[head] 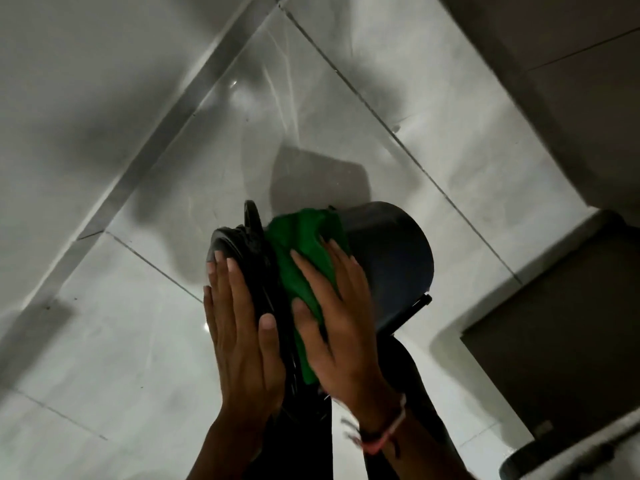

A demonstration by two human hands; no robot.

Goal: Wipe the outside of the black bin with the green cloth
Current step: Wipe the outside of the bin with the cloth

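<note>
**Over the tiled floor, two hands on a tipped black bin**

Nearest the camera, the right wrist carries a pink and white bracelet (384, 433), blurred. Above it the right hand (341, 327) lies flat with its fingers spread, palm pressed down on the green cloth (301, 258); it pinches nothing, it only presses the cloth against the bin's side. The left hand (239, 337) is also laid open, fingers straight and close together, flat against the lid end of the black bin (391, 261), with the thumb resting on the dark rim.

The bin is held off the floor and tipped on its side, lid end toward the left hand, its rounded body reaching away to the right. The cloth is bunched around the body just beside the rim, between the two hands. A thin black bar (415, 308) sticks out under the bin's lower edge.

Beyond, the pale tiled floor (138, 323) shows dark grout lines and the bin's shadow. A dark cabinet (561, 341) stands at the right.
</note>
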